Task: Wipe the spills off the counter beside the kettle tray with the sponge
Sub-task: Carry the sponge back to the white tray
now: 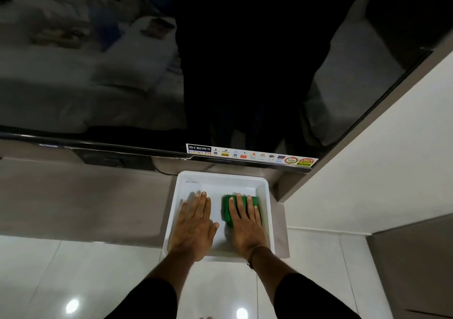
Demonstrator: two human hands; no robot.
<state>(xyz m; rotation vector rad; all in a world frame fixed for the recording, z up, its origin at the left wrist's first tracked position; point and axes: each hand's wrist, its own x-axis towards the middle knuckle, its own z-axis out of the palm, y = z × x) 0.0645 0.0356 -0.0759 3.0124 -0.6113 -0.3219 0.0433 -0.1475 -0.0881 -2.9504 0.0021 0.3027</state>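
A white rectangular tray (221,180) sits on the grey-brown counter (81,196) at its right end, below a television. Inside the tray lies a green sponge (226,208), and my right hand (245,223) presses flat on top of it, fingers spread over it. My left hand (195,223) rests flat and open on the tray's bare white floor, to the left of the sponge. No kettle is in view. I cannot make out any spills on the counter.
A large dark television (220,61) hangs just above the counter, its sticker strip (250,155) close over the tray. A white wall (367,159) and cabinet side close off the right. Glossy white floor tiles (73,282) lie below the counter edge.
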